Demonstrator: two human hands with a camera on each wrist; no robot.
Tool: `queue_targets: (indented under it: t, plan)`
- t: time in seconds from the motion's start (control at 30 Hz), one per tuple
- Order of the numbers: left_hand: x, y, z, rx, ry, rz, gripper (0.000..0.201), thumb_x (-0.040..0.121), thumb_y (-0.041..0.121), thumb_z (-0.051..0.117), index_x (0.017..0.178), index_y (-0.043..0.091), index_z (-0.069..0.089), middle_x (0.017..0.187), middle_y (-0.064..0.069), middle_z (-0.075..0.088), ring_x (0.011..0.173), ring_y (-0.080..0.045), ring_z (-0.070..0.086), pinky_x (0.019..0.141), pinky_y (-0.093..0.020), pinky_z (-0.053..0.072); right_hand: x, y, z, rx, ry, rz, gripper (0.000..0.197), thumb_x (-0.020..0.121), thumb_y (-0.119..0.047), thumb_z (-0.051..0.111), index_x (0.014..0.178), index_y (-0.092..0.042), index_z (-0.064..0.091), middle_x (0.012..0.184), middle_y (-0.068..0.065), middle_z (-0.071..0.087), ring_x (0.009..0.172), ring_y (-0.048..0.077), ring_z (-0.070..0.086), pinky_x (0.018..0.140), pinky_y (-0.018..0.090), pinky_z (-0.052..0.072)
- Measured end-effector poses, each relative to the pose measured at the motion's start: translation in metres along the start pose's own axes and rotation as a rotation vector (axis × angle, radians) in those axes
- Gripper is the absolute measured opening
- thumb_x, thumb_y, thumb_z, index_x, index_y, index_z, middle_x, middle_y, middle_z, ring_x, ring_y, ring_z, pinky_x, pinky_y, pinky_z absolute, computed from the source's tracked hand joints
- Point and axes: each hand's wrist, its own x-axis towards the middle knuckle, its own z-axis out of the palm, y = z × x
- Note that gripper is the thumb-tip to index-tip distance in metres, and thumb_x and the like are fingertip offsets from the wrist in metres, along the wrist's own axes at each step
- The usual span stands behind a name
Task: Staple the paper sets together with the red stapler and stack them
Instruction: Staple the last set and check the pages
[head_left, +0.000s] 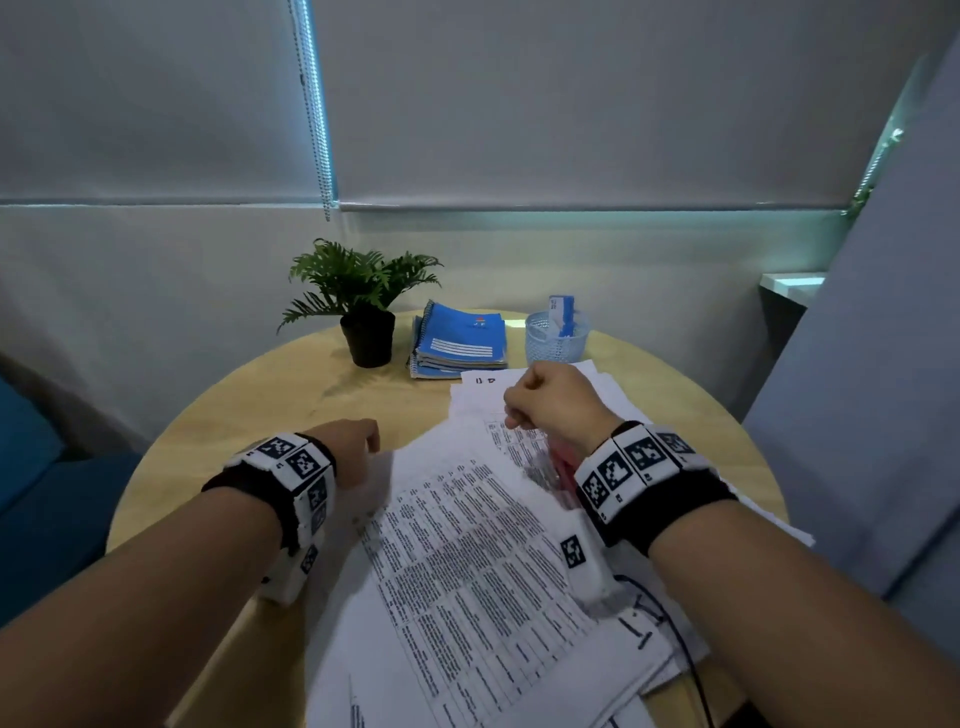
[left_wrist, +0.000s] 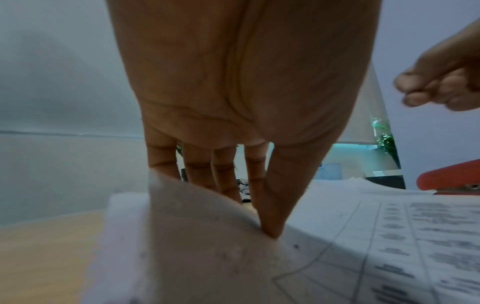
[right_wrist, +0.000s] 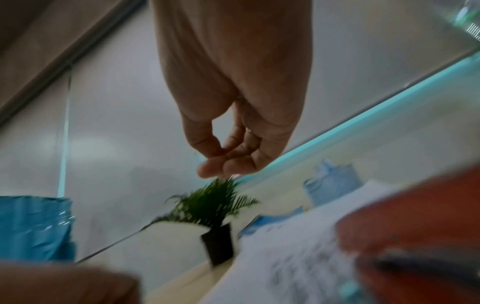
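Round wooden desk (head_left: 249, 415), papers (head_left: 467, 561) spread loose over its near and right part, printed tables face up. Landmark: the papers.

Left hand (head_left: 348, 447) at the left edge of the papers, pinching a corner: in the left wrist view the thumb (left_wrist: 272, 205) presses on top of the sheets, the fingers (left_wrist: 197, 164) go down behind and under the lifted corner, which curls up toward the camera. So this hand grips the papers.

Right hand (head_left: 550, 400) above the far end of the papers, raised off them, fingers curled loosely inward, thumb tip touching the fingertips. Nothing visible in it in the right wrist view or the left wrist view; it holds nothing that shows.

Stapler (left_wrist: 451, 176), red, lies on the papers, right of the left hand and under the right wrist. In the head view only a red sliver shows beside the right wristband (head_left: 644, 467). In the right wrist view it is a big red blur at lower right, no hand touching it. Cannot tell if paper sits in its mouth.

Beyond the papers, at the far edge of the desk: plant (head_left: 363, 306) in a black pot, notebooks (head_left: 460, 343) in a blue stack right of it, then a pale blue basket (head_left: 556, 340) with a blue-white box standing in it. The basket almost touches the far sheets.

Left wristband (head_left: 296, 467) has black-white markers, same as the right.
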Motion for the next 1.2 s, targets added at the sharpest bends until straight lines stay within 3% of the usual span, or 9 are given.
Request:
queue_targets:
  t: [0.17, 0.37, 0.5, 0.63, 0.7, 0.77, 0.83, 1.0, 1.2]
  plan:
    - [0.015, 0.008, -0.001, 0.140, -0.131, -0.035, 0.030, 0.087, 0.011, 0.054, 0.117, 0.012, 0.051, 0.114, -0.004, 0.054, 0.088, -0.019, 0.047, 0.071, -0.024, 0.038, -0.002, 0.023, -0.088, -0.106, 0.134, 0.027, 0.016, 0.079, -0.002, 0.063, 0.071, -0.009, 0.051, 0.067, 0.013, 0.069, 0.063, 0.016, 0.070, 0.075, 0.038, 0.056]
    - [0.036, 0.000, 0.002, 0.194, -0.177, -0.032, 0.019, 0.082, 0.012, 0.056, 0.096, 0.022, 0.047, 0.098, 0.003, 0.052, 0.083, -0.016, 0.048, 0.066, -0.022, 0.039, -0.034, 0.078, -0.187, -0.179, 0.364, 0.155, 0.022, 0.078, 0.002, 0.063, 0.069, -0.009, 0.048, 0.070, 0.016, 0.068, 0.050, 0.007, 0.064, 0.065, 0.028, 0.056]
    - [0.052, -0.011, 0.005, 0.175, -0.181, -0.044, 0.023, 0.071, 0.014, 0.062, 0.089, 0.025, 0.051, 0.093, 0.002, 0.058, 0.081, -0.017, 0.054, 0.067, -0.026, 0.045, -0.057, 0.131, -0.235, -0.277, 0.463, 0.260, 0.013, 0.074, 0.004, 0.059, 0.067, -0.006, 0.054, 0.062, 0.012, 0.069, 0.057, 0.018, 0.067, 0.075, 0.038, 0.057]
    - [0.072, -0.029, 0.014, 0.152, -0.136, -0.054, 0.028, 0.061, 0.016, 0.070, 0.085, 0.024, 0.058, 0.086, 0.000, 0.063, 0.086, -0.021, 0.062, 0.077, -0.032, 0.051, -0.071, 0.180, -0.264, -0.472, 0.497, 0.361, 0.011, 0.073, 0.001, 0.059, 0.068, -0.001, 0.068, 0.047, -0.008, 0.064, 0.067, 0.016, 0.067, 0.068, 0.026, 0.054]
    - [0.088, -0.043, 0.021, 0.118, -0.125, -0.070, 0.028, 0.058, 0.013, 0.073, 0.082, 0.019, 0.060, 0.081, -0.003, 0.064, 0.077, -0.021, 0.060, 0.075, -0.032, 0.051, -0.076, 0.197, -0.273, -0.500, 0.512, 0.405, 0.014, 0.078, 0.000, 0.060, 0.067, -0.003, 0.068, 0.041, -0.010, 0.059, 0.056, 0.006, 0.063, 0.057, 0.017, 0.047]
    - [0.093, -0.048, 0.027, 0.078, -0.116, -0.079, 0.031, 0.055, 0.010, 0.073, 0.082, 0.015, 0.061, 0.082, -0.007, 0.065, 0.073, -0.021, 0.057, 0.072, -0.031, 0.049, -0.078, 0.210, -0.282, -0.512, 0.530, 0.435, 0.021, 0.081, -0.002, 0.060, 0.062, -0.008, 0.066, 0.051, -0.003, 0.064, 0.055, 0.005, 0.063, 0.056, 0.017, 0.046]
    - [0.088, -0.045, 0.029, 0.092, -0.085, -0.085, 0.030, 0.057, 0.013, 0.075, 0.083, 0.021, 0.061, 0.085, -0.003, 0.066, 0.074, -0.016, 0.060, 0.069, -0.025, 0.049, -0.078, 0.219, -0.290, -0.536, 0.535, 0.450, 0.023, 0.081, -0.003, 0.062, 0.060, -0.010, 0.065, 0.062, 0.007, 0.069, 0.068, 0.019, 0.069, 0.067, 0.022, 0.052]
    - [0.076, -0.038, 0.027, 0.060, -0.071, -0.096, 0.030, 0.063, 0.012, 0.079, 0.087, 0.022, 0.064, 0.082, 0.003, 0.067, 0.077, -0.012, 0.064, 0.066, -0.022, 0.050, -0.076, 0.228, -0.303, -0.545, 0.483, 0.467, 0.014, 0.085, -0.001, 0.062, 0.088, -0.003, 0.075, 0.085, 0.015, 0.073, 0.091, 0.026, 0.069, 0.089, 0.031, 0.052]
    - [0.088, -0.051, 0.028, 0.005, -0.108, -0.095, 0.032, 0.053, 0.000, 0.072, 0.083, 0.007, 0.061, 0.075, -0.013, 0.062, 0.072, -0.031, 0.058, 0.072, -0.039, 0.049, -0.080, 0.218, -0.299, -0.562, 0.471, 0.440, 0.020, 0.085, 0.001, 0.058, 0.096, -0.003, 0.075, 0.103, 0.013, 0.072, 0.104, 0.029, 0.065, 0.098, 0.036, 0.048]
